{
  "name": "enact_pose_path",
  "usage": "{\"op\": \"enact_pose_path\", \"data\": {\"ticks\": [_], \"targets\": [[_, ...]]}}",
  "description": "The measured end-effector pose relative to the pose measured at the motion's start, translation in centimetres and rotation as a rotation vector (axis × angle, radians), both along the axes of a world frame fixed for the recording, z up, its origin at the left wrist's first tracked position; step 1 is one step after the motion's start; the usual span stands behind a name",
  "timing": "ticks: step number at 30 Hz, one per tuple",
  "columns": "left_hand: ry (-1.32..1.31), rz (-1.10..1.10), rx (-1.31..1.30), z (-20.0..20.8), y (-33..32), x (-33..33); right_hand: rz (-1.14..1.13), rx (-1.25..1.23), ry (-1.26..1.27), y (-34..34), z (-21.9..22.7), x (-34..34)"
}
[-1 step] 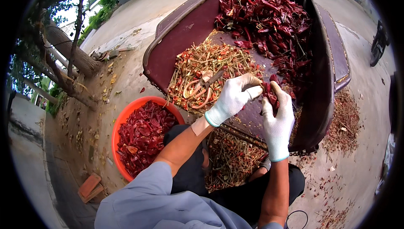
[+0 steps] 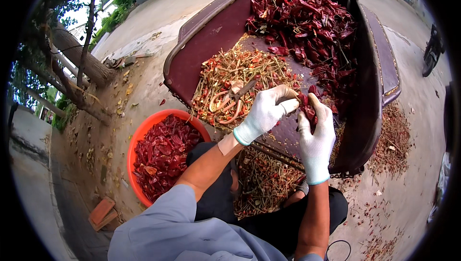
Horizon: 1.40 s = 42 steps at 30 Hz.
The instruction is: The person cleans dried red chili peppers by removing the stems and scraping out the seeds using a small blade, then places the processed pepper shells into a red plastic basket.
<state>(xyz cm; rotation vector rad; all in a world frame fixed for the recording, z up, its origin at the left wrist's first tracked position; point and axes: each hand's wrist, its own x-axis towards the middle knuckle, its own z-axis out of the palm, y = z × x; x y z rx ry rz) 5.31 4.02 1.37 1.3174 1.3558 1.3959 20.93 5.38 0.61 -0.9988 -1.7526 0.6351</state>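
My left hand (image 2: 270,110) and my right hand (image 2: 319,138), both in white knit gloves, meet over the near part of a dark red cart bed (image 2: 281,138). Between their fingertips is a dried red chili (image 2: 308,111). The right fingers and thumb close round its body, while the left thumb and fingers pinch at its upper left end; the exact grip is partly hidden. Left of my left hand, a pair of scissors (image 2: 234,99) with orange-brown handles lies on a heap of chili stems (image 2: 221,76). A large pile of dried chilies (image 2: 307,23) fills the bed's far right.
An orange-red basin (image 2: 133,153) of chili pieces stands on the ground at left. More stems (image 2: 261,179) lie between my legs, with another scatter (image 2: 391,141) right of the cart. The cart's raised side walls (image 2: 372,83) flank my hands. Bricks (image 2: 102,213) lie lower left.
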Motion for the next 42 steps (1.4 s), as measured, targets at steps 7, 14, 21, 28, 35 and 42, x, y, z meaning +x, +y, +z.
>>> {"op": "enact_pose_path", "data": {"ticks": [7, 14, 21, 28, 35, 42], "targets": [[0.007, -0.047, -0.143, 0.9, -1.5, -0.5, 0.016, -0.013, -0.041, 0.1, -0.8, -1.0], [0.331, -0.074, 0.041, 1.4, -1.7, -2.1, 0.383, -0.649, 0.310, 0.3, -0.5, -0.7], [0.083, -0.204, 0.021, 0.3, -1.8, -2.7, 0.555, -0.988, 0.343, -0.1, 0.9, 0.3], [0.073, -0.093, -0.103, -1.1, -1.9, -1.6, 0.342, -0.297, -0.090, -0.2, -1.0, 0.1], [-0.723, 0.102, 0.065, -1.0, 0.4, -5.4, 0.405, -0.277, 0.032, -2.4, -1.3, -1.8], [0.215, 0.053, -0.040, 0.1, -1.7, -5.2, 0.383, -0.793, 0.572, -0.5, -0.5, -1.2]]}}
